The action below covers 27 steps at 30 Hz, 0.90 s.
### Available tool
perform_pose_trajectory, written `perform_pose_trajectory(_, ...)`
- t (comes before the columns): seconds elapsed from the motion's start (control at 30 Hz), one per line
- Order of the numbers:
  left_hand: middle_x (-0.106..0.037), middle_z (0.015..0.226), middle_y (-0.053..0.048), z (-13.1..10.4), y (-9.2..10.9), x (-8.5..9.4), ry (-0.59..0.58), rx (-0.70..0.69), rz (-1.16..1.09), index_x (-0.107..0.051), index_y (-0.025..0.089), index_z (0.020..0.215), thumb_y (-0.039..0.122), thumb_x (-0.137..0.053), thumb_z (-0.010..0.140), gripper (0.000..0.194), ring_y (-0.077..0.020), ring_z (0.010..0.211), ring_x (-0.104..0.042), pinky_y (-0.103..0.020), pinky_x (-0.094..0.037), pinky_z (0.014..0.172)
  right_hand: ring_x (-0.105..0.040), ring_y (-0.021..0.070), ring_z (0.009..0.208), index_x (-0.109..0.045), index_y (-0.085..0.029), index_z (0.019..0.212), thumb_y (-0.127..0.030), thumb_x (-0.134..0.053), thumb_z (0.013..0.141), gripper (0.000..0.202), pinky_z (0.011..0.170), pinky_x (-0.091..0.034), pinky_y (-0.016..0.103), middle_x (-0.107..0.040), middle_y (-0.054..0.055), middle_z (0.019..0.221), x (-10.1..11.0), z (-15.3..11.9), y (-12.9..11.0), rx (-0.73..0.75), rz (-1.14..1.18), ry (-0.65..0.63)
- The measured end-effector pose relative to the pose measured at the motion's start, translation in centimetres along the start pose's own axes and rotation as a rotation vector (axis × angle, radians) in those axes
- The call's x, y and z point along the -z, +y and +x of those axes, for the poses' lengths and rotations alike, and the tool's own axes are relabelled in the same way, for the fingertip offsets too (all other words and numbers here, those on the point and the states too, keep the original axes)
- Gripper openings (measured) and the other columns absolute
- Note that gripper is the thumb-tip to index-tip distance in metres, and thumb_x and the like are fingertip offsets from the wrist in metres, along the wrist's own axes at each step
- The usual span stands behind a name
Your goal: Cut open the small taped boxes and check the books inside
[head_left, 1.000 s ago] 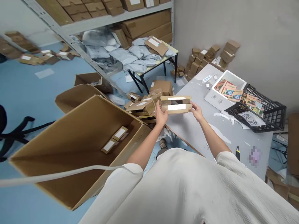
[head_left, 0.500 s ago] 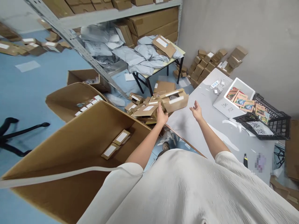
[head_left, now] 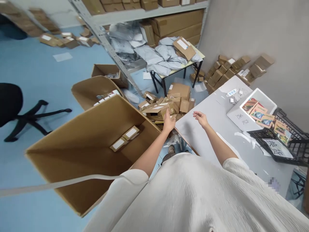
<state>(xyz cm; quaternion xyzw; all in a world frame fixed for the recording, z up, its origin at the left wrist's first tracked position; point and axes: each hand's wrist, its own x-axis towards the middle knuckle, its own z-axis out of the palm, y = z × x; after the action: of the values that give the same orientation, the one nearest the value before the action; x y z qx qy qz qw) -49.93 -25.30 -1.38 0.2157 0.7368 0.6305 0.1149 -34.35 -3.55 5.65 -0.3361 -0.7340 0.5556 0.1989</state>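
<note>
My left hand [head_left: 169, 121] is raised in front of me with its fingers stretched out and nothing held. In the view it overlaps a heap of brown cardboard boxes [head_left: 182, 91], and I cannot tell whether it touches any. My right hand [head_left: 201, 118] hovers over the near-left part of the grey-white table [head_left: 212, 112], fingers apart and holding nothing. At my left stands a large open carton [head_left: 91, 125] with two small white-labelled boxes [head_left: 130, 132] inside.
A white bin [head_left: 238, 119] of colourful packets and a black crate [head_left: 277, 154] stand on the table. Grey mailer bags [head_left: 166, 54] cover a small table by the shelving [head_left: 145, 14]. Boxes are stacked by the wall [head_left: 218, 75]. An office chair [head_left: 11, 104] stands at far left.
The labelled cardboard box that was in the air between my hands has left them, towards the heap. My right hand has come inward, and my view has turned left.
</note>
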Motion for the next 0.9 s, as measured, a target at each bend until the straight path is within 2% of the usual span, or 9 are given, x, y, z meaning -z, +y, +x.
perform_pose_trajectory(0.17,-0.055,0.166,-0.021,-4.4,-1.0,1.1,0.139,0.058,0.026,-0.039,0.026,0.176,0.015,-0.075,0.093,0.092,-0.0362,0.153,-0.06,-0.059,-0.044,0.134,-0.081,0.0296,0.114,-0.08,-0.026,0.11,-0.048,-0.079,0.077,0.04,0.107,-0.061,0.051,-0.085,0.01,0.123,-2.3,0.0,1.0,-0.001,-0.044,-0.21)
perform_pose_trajectory(0.33,-0.056,0.164,-0.018,-9.8,-3.2,3.6,0.265,0.147,0.003,-0.039,0.028,0.176,0.018,-0.075,0.092,0.092,-0.0347,0.149,-0.062,-0.058,-0.05,0.131,-0.081,0.0287,0.11,-0.081,-0.025,0.11,-0.05,-0.082,0.08,0.039,0.105,-0.062,0.05,-0.087,0.01,0.118,-6.7,-1.4,2.1,0.0,-0.08,-0.366)
perform_pose_trajectory(0.5,-0.051,0.169,-0.019,-14.0,-4.4,7.8,0.391,0.256,-0.009,-0.042,0.027,0.173,0.018,-0.076,0.092,0.089,-0.0372,0.153,-0.06,-0.059,-0.047,0.133,-0.082,0.0279,0.105,-0.082,-0.023,0.11,-0.051,-0.086,0.082,0.04,0.104,-0.064,0.049,-0.088,0.01,0.112,-12.3,-3.6,1.8,0.029,-0.104,-0.524)
perform_pose_trajectory(0.67,-0.049,0.172,-0.02,-16.6,-5.6,11.9,0.448,0.305,-0.036,-0.044,0.026,0.172,0.017,-0.074,0.093,0.084,-0.0372,0.152,-0.06,-0.058,-0.045,0.133,-0.082,0.0272,0.104,-0.083,-0.021,0.111,-0.048,-0.086,0.085,0.037,0.104,-0.065,0.047,-0.088,0.011,0.113,-18.0,-5.2,1.3,0.063,-0.151,-0.641)
perform_pose_trajectory(0.8,-0.049,0.17,-0.022,-18.1,-7.9,15.8,0.456,0.339,-0.045,-0.048,0.02,0.169,0.014,-0.072,0.094,0.079,-0.0361,0.15,-0.062,-0.056,-0.047,0.132,-0.081,0.026,0.105,-0.083,-0.021,0.114,-0.049,-0.084,0.088,0.038,0.103,-0.065,0.046,-0.087,0.011,0.115,-23.0,-6.5,1.3,0.112,-0.19,-0.715)
perform_pose_trajectory(0.9,-0.05,0.168,-0.022,-18.9,-10.3,19.6,0.461,0.349,-0.048,-0.05,0.02,0.167,0.014,-0.071,0.094,0.076,-0.0347,0.15,-0.062,-0.055,-0.046,0.133,-0.081,0.0258,0.106,-0.082,-0.021,0.118,-0.047,-0.082,0.09,0.038,0.103,-0.065,0.046,-0.086,0.013,0.121,-26.9,-7.6,1.7,0.136,-0.221,-0.739)
